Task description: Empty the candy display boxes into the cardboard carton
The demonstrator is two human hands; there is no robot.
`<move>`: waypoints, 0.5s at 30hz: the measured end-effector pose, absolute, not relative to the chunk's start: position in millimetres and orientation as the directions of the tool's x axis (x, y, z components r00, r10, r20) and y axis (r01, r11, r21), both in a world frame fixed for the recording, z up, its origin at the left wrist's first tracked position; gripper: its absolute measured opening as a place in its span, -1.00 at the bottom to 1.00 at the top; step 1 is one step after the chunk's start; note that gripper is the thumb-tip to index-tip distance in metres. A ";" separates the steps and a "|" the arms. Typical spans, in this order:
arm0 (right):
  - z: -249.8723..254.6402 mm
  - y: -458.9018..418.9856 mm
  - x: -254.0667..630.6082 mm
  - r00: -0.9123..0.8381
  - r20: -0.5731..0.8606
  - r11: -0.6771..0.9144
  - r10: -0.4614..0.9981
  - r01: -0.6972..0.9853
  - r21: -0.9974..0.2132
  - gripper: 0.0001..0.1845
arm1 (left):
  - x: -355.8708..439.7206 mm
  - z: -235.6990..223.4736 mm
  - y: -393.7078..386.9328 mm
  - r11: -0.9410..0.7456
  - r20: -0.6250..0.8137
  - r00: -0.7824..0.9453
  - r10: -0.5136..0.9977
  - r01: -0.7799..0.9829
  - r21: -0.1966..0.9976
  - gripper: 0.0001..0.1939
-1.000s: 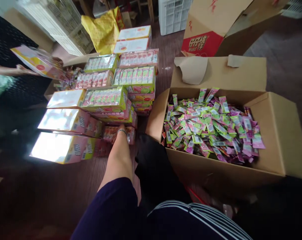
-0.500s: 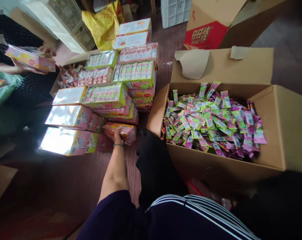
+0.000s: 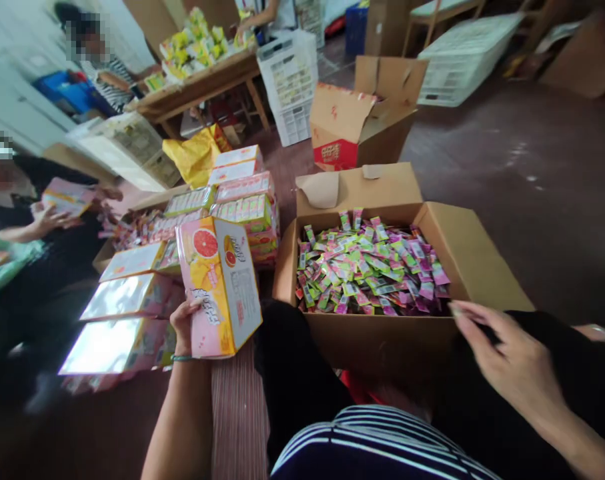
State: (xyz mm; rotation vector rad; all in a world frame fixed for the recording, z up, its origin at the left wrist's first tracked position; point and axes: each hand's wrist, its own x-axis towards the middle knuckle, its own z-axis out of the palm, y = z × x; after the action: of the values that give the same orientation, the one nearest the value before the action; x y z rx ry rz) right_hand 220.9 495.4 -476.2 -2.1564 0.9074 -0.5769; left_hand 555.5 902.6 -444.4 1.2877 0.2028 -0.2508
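Note:
My left hand [image 3: 183, 325] grips a pink and yellow display box [image 3: 218, 283] printed with grapefruit, held upright above the floor at lower centre-left. My right hand [image 3: 507, 353] hovers empty with fingers apart at the lower right, just beside the near right corner of a large cardboard carton [image 3: 382, 340]. The carton is filled with several green and pink candy sachets [image 3: 367, 263]. Stacks of filled display boxes [image 3: 242, 210] stand on the floor left of the carton.
A person sits at the far left holding a similar box [image 3: 62, 197]. Flat closed boxes [image 3: 117, 297] lie by my left arm. A red and brown open carton [image 3: 352, 127], white crates [image 3: 292, 87], a yellow bag [image 3: 195, 153] and a wooden table [image 3: 197, 83] stand behind.
My left hand has lifted a display box from the floor stack and raised it upright. The view tilted up, showing more of the room. My right hand has come into view.

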 end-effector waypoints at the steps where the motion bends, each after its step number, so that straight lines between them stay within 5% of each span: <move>1: -469.7 498.6 238.5 0.682 0.018 -0.347 -0.731 -0.349 -0.871 -0.49 | 558.5 -433.2 880.5 0.259 -0.250 0.961 -0.118 0.273 0.926 -0.50; 4: -442.6 501.9 303.1 0.813 -0.128 0.056 -0.568 -0.116 -0.992 -0.37 | 558.5 -418.6 790.8 0.283 -0.205 0.887 -0.415 0.340 0.897 -0.47; 8: -428.4 479.0 375.0 0.910 -0.048 0.441 -0.411 0.153 -0.885 -0.33 | 541.9 -437.6 674.4 0.075 -0.345 0.500 -0.794 0.645 0.761 -0.41; 15: -487.9 441.1 393.6 0.942 -0.183 0.701 -0.283 0.073 -0.710 -0.35 | 530.4 -487.1 610.0 -0.070 -0.444 0.329 -0.833 0.735 0.675 -0.58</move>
State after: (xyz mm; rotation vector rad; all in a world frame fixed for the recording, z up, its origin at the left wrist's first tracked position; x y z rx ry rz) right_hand 393.6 441.1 -487.9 -0.7713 0.2892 -0.2009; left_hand 530.4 610.0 -487.1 1.0096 -0.1231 -1.2947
